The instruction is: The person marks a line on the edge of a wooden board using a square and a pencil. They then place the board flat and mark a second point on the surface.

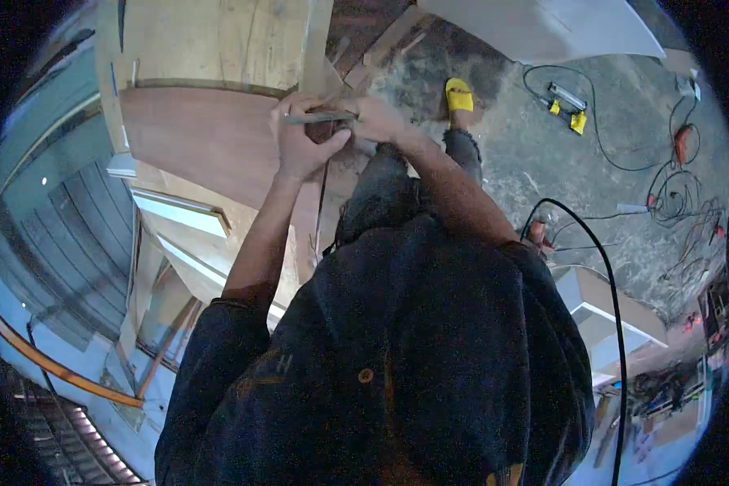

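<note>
A thin grey strip (320,117), narrow and straight-edged, lies across both my hands above the edge of a reddish-brown board; its exact kind is not clear. My left hand (302,144) has its fingers curled at the strip's left end, with the thumb stretched out below it toward the right. At the other end, my right hand (377,120) is closed, its fingers bent round the strip and partly hidden. Under and left of my hands lies the reddish-brown board (202,134), flat and wide.
A pale wooden panel (219,40) adjoins the board's far side. White-edged pieces (182,212) stand at left. On the concrete floor (526,146) at right are a yellow-ended device (569,99), tangled cables (676,194) and a white box-like piece (611,312). My foot wears a yellow sandal (459,95).
</note>
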The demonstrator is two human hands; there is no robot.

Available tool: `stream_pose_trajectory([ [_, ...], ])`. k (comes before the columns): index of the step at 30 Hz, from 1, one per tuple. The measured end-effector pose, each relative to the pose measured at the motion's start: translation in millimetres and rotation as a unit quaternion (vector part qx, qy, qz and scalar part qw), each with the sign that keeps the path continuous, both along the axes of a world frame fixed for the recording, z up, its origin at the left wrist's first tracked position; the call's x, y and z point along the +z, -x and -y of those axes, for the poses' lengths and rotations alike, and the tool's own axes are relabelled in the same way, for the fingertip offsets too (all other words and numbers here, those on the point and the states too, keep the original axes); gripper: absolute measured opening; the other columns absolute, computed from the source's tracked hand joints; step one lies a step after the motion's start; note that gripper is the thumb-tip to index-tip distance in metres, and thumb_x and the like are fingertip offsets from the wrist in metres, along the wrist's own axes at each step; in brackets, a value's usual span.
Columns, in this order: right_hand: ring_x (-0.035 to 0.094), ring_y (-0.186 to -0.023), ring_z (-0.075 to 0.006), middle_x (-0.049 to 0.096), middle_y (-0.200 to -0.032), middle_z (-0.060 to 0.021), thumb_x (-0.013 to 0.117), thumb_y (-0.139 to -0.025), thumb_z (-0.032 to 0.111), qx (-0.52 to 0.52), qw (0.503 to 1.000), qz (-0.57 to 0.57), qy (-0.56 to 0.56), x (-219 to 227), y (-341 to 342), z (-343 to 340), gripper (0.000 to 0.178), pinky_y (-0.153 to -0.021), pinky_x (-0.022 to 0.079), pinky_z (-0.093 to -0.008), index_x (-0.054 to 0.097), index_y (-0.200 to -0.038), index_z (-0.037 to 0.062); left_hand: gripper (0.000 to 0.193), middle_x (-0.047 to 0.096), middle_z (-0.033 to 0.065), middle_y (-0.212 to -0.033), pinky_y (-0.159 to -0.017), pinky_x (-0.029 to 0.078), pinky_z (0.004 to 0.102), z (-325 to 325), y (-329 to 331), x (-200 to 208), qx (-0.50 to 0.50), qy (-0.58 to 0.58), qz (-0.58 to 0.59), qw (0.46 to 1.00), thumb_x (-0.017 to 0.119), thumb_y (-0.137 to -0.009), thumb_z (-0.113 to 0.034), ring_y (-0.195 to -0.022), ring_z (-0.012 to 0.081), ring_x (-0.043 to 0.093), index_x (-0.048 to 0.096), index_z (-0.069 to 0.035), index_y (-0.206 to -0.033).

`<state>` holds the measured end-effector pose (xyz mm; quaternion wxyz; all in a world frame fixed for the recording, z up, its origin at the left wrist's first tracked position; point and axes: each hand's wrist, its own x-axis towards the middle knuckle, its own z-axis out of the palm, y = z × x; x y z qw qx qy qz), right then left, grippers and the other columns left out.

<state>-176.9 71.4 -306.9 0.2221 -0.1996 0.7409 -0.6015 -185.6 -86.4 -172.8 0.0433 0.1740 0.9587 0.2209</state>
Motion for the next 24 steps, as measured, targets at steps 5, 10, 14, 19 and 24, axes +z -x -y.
stream_pose_trajectory([
  [5, 0.063, -0.099, -0.0428, 0.066, -0.108, -0.0240, 0.055, -0.085, 0.018, 0.012, 0.999, 0.012, -0.046, 5, 8, -9, 0.037, -0.087, 0.051, -0.0474, 0.062, -0.120, 0.0086, 0.113, 0.008, 0.0224, -0.162, -0.115, 0.011, 0.0643, -31, -20, 19, 0.085, 0.184, 0.068, 0.977, 0.080, -0.072, -0.047, -0.149, 0.0422, 0.008, 0.015, -0.007, -0.155],
  [10, 0.065, -0.107, -0.0335, 0.068, -0.114, -0.0197, 0.055, -0.093, 0.017, -0.005, 0.994, 0.035, 0.106, 18, 6, -20, 0.040, -0.095, 0.048, -0.0417, 0.057, -0.130, 0.0047, 0.094, 0.006, 0.0190, -0.164, -0.115, 0.008, 0.0671, -26, -39, 0, 0.131, 0.235, 0.061, 0.961, 0.071, -0.082, -0.037, -0.150, 0.0437, 0.002, 0.019, -0.008, -0.155],
  [14, 0.065, -0.106, -0.0264, 0.069, -0.113, -0.0190, 0.056, -0.096, 0.021, -0.002, 0.996, 0.076, 0.051, 31, 5, -28, 0.038, -0.094, 0.048, -0.0380, 0.057, -0.129, 0.0017, 0.089, 0.009, 0.0186, -0.164, -0.115, 0.012, 0.0674, -23, -37, 0, 0.122, 0.245, 0.060, 0.960, 0.071, -0.081, -0.027, -0.150, 0.0421, 0.005, 0.023, -0.008, -0.154],
  [19, 0.061, -0.078, -0.0217, 0.066, -0.088, -0.0135, 0.058, -0.098, 0.028, -0.030, 0.996, 0.040, 0.078, 45, 0, -31, 0.034, -0.074, 0.050, -0.0369, 0.065, -0.115, -0.0001, 0.088, 0.012, 0.0184, -0.163, -0.116, 0.015, 0.0655, -22, -40, 8, 0.124, 0.226, 0.029, 0.966, 0.068, -0.079, -0.022, -0.150, 0.0409, 0.010, 0.024, -0.007, -0.154],
  [24, 0.058, -0.073, -0.0193, 0.063, -0.083, -0.0103, 0.057, -0.099, 0.035, 0.031, 0.993, 0.109, 0.008, 32, 9, -30, 0.040, -0.069, 0.049, -0.0360, 0.063, -0.117, 0.0005, 0.094, 0.014, 0.0164, -0.163, -0.117, 0.015, 0.0635, -27, -41, 17, 0.129, 0.182, 0.039, 0.974, 0.067, -0.074, -0.013, -0.151, 0.0387, 0.011, 0.021, -0.007, -0.156],
])
